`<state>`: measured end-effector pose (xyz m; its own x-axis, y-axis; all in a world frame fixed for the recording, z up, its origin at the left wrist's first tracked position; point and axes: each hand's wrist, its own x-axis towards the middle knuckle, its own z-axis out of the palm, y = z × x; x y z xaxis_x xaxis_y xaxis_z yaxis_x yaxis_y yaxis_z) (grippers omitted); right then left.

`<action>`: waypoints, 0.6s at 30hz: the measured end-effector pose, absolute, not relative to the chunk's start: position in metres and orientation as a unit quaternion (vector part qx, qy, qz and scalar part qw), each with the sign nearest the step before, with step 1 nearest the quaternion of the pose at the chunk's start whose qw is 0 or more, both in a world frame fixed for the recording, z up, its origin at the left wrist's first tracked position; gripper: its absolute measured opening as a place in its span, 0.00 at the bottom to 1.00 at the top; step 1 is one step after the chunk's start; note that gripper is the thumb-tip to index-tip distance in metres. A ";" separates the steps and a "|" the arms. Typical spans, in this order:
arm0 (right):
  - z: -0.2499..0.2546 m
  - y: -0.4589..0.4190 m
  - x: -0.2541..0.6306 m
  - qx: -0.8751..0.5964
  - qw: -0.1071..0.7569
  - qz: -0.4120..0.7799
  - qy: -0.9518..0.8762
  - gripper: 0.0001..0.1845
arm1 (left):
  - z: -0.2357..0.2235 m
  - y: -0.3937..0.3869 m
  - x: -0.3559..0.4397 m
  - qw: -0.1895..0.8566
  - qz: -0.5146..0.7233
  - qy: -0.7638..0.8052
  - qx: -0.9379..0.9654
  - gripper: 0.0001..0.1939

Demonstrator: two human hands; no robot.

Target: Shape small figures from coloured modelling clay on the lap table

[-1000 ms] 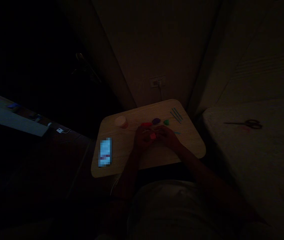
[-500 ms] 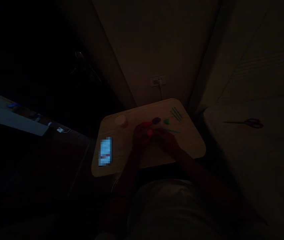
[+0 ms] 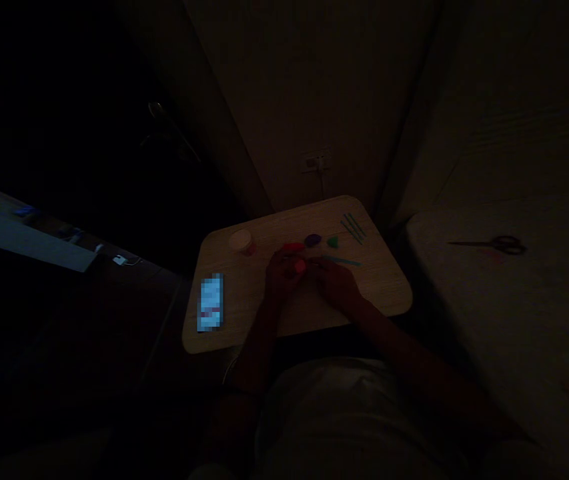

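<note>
Right in the middle of my view, a small bright red piece (image 3: 299, 267) sits in the left hand (image 3: 279, 272), fingers closed around it. The right hand (image 3: 338, 283) curls just beside; I cannot tell in this gloom whether it grips anything. Just beyond the fingers I spot a red lump (image 3: 293, 247), then a purple lump (image 3: 313, 240) and a green piece (image 3: 333, 242). A blue strip (image 3: 347, 261) lies by the right hand, thin sticks (image 3: 353, 229) near the far right corner. I've got room from left forearm to phone (image 3: 210, 303), more toward the table's (image 3: 389, 293) rounded right edge; both forearms cross the near edge.
</note>
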<state>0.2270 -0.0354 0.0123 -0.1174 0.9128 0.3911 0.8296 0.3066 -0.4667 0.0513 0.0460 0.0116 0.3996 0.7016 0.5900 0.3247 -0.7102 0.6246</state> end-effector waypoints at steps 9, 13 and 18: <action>0.008 -0.028 0.231 -0.578 0.401 0.142 -0.697 0.20 | 0.017 0.045 0.053 0.211 0.437 0.312 0.817 0.10; -0.002 -0.018 0.240 -0.531 0.504 0.247 -0.635 0.16 | 0.016 0.045 0.052 0.191 0.426 0.315 0.826 0.12; -0.005 -0.017 0.241 -0.532 0.483 0.322 -0.617 0.16 | 0.012 0.043 0.055 0.126 0.374 0.281 0.875 0.12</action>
